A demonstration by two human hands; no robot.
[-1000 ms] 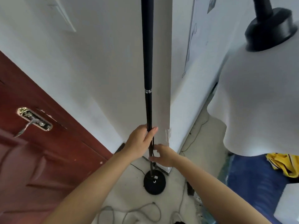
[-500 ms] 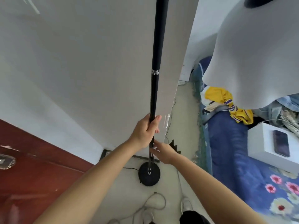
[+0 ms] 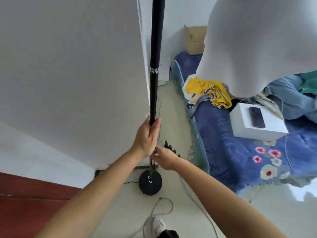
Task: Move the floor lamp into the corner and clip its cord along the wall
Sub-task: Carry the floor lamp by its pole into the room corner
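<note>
The floor lamp's black pole [image 3: 154, 69] rises straight up beside the outer edge of a white wall [image 3: 68, 74]. Its round black base [image 3: 150, 184] rests on the pale floor. The white lampshade [image 3: 257, 43] hangs at the upper right. My left hand [image 3: 147, 136] is wrapped around the pole at mid height. Just below it, my right hand [image 3: 164, 158] grips the thin lower part of the pole. A thin black cord [image 3: 130, 182] leaves the base to the left, and another thin cord [image 3: 159, 107] runs along the floor by the wall.
A bed with a blue flowered cover [image 3: 240, 152] fills the right side, carrying a white box [image 3: 260, 124] with a phone, yellow clothing [image 3: 211, 93] and a cardboard box [image 3: 195, 40]. A red-brown door [image 3: 25, 203] is at lower left. A grey cable [image 3: 164, 206] loops near my shoe [image 3: 156, 225].
The view has swung right: the door and its handle slid out to the left and the bed came into view. Both hands have kept their hold on the pole.
</note>
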